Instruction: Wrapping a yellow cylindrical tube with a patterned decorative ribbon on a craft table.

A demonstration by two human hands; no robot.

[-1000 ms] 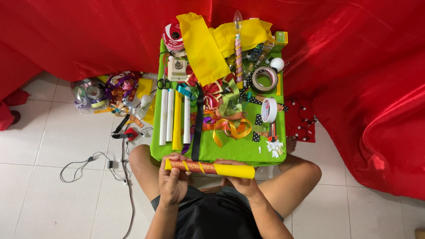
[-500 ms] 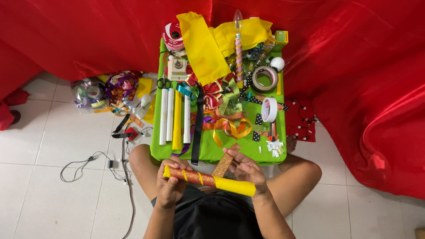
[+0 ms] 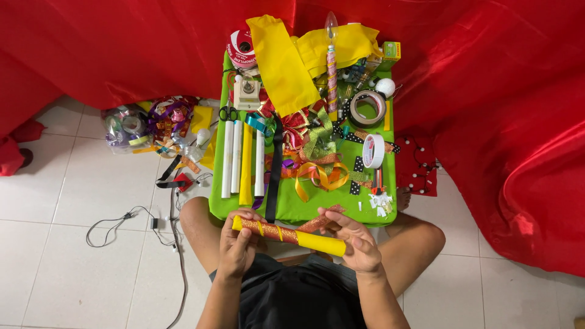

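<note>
Gripping a yellow tube (image 3: 289,236) at its left end, the left hand (image 3: 236,247) closes firmly. The right hand (image 3: 355,239) pinches red-gold ribbon (image 3: 321,219) beside the green table (image 3: 304,207).

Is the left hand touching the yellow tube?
Touching. The head view shows the left hand with its fingers wrapped around the ribbon-wound end of the yellow tube.

On the green table (image 3: 292,210) we count: three white tubes (image 3: 234,155) flanking one yellow tube (image 3: 246,164), black-handled scissors (image 3: 228,113), a white tape roll (image 3: 373,150), a larger dark tape ring (image 3: 367,108), a yellow cloth (image 3: 280,61), a red bow (image 3: 294,125) and an orange ribbon loop (image 3: 317,173). On the white tile floor (image 3: 73,195) we note a bag of ribbons (image 3: 143,122) and a thin cable (image 3: 122,222). Red fabric (image 3: 499,91) hangs behind.
</note>
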